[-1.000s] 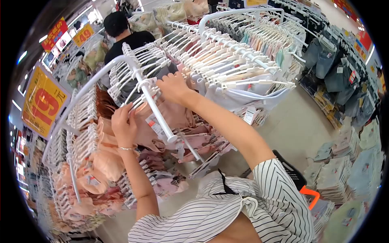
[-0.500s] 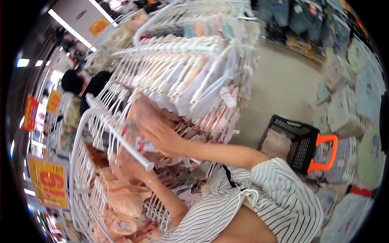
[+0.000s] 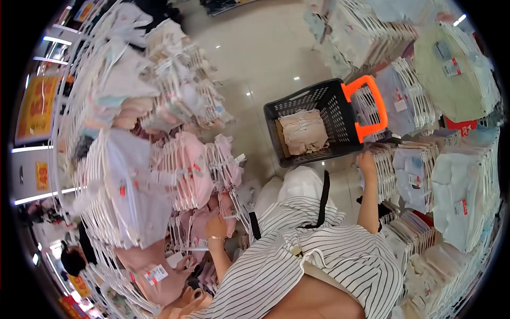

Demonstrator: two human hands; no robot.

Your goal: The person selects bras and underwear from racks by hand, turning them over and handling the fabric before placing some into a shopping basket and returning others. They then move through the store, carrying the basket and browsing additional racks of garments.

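A black basket (image 3: 340, 125) with an orange handle (image 3: 383, 103) stands on the floor ahead of my body, with folded pale pink clothing (image 3: 304, 132) inside. My right hand (image 3: 365, 161) is just below the handle, beside the basket's near right corner; its fingers are too small to read. Among the pink garments (image 3: 188, 165) on the left rack is my left hand (image 3: 216, 227), next to a dusty pink item; its fingers are partly hidden against the cloth. A dusty pink garment with a white tag (image 3: 156, 274) hangs lower left.
Racks of pale garments on white hangers (image 3: 90, 181) line the left side. More racks with a green garment (image 3: 443, 74) and light blue clothing (image 3: 451, 186) stand at the right. A tiled floor (image 3: 260, 53) runs between them. A person's dark-haired head (image 3: 73, 260) shows at lower left.
The view has swung toward the aisle and the basket. Both hands were together at the left rack; my right hand has moved over beside the basket, while my left hand remains among the hanging garments.
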